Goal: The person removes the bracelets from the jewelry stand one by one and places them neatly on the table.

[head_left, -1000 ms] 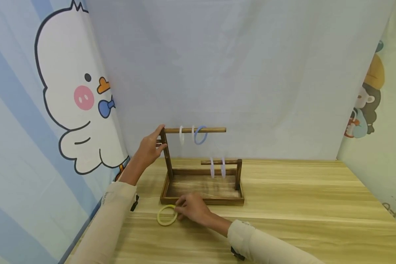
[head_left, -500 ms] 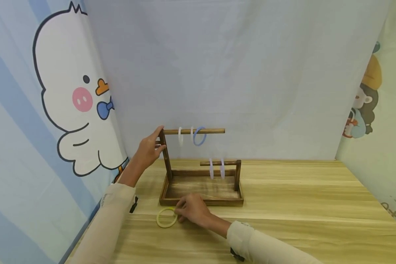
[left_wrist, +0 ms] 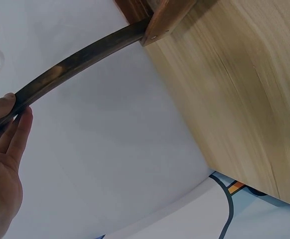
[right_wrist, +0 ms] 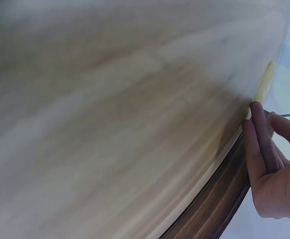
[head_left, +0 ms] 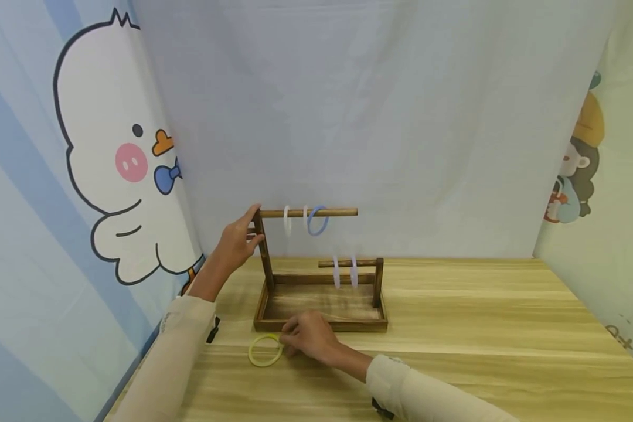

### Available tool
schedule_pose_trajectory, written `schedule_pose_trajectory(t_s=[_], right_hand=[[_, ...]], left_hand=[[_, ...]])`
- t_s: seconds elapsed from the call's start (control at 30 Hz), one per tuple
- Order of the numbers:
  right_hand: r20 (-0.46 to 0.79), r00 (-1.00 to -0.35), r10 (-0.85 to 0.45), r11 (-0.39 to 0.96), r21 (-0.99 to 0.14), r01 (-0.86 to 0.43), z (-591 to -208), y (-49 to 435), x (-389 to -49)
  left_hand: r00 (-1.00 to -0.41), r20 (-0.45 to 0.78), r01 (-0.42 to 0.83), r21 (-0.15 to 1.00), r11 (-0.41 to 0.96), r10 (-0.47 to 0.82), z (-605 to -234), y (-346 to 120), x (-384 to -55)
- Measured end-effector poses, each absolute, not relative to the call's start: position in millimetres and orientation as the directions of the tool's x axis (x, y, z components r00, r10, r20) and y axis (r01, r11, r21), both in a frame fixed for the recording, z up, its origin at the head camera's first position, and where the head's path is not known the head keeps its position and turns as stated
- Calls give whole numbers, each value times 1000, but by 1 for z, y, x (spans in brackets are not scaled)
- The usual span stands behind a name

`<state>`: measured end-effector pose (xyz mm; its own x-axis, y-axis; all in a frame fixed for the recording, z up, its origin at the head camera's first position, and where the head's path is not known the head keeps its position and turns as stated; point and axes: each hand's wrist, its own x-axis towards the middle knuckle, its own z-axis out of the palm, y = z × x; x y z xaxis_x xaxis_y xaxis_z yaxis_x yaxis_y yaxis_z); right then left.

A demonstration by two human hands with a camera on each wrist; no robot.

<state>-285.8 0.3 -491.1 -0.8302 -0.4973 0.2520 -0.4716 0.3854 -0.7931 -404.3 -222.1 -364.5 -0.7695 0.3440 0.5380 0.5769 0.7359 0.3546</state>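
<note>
My left hand (head_left: 234, 243) grips the tall post (head_left: 266, 258) of a dark wooden bangle stand near its top. In the left wrist view, thumb and fingers of the left hand (left_wrist: 5, 169) close on that post (left_wrist: 80, 59) from both sides. A yellow bangle (head_left: 250, 353) lies on the table in front of the stand's tray (head_left: 322, 325). Its right edge is pinched by my right hand (head_left: 311, 337). From the right wrist, the yellow bangle (right_wrist: 266, 82) appears edge-on at the fingertips of the right hand (right_wrist: 277, 172).
White bangles (head_left: 287, 221) and a blue bangle (head_left: 310, 225) hang on the upper bar (head_left: 343, 212). Two lilac bangles (head_left: 354, 274) hang on the lower bar (head_left: 324, 264). Wood-grain table (head_left: 464, 310) runs back to a grey curtain (head_left: 401, 129); a printed curtain (head_left: 95, 135) stands at left.
Both hands keep their places on the post and the yellow bangle. The head view has tilted up slightly, so everything sits a little lower in it.
</note>
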Motion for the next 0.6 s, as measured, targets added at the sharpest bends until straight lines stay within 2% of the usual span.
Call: schedule_pose_trajectory(t_s=[0.4,0.6], right_hand=[[270,-844,-463,430,-764,-480,-480,12,-289],[342,-814,-470,453,-698,-555,-472,17,-296]], left_hand=[[-754,557,592,347,727,349,-367,-222,-407],[-745,571,602,352,717,346,-369,-223,-409]])
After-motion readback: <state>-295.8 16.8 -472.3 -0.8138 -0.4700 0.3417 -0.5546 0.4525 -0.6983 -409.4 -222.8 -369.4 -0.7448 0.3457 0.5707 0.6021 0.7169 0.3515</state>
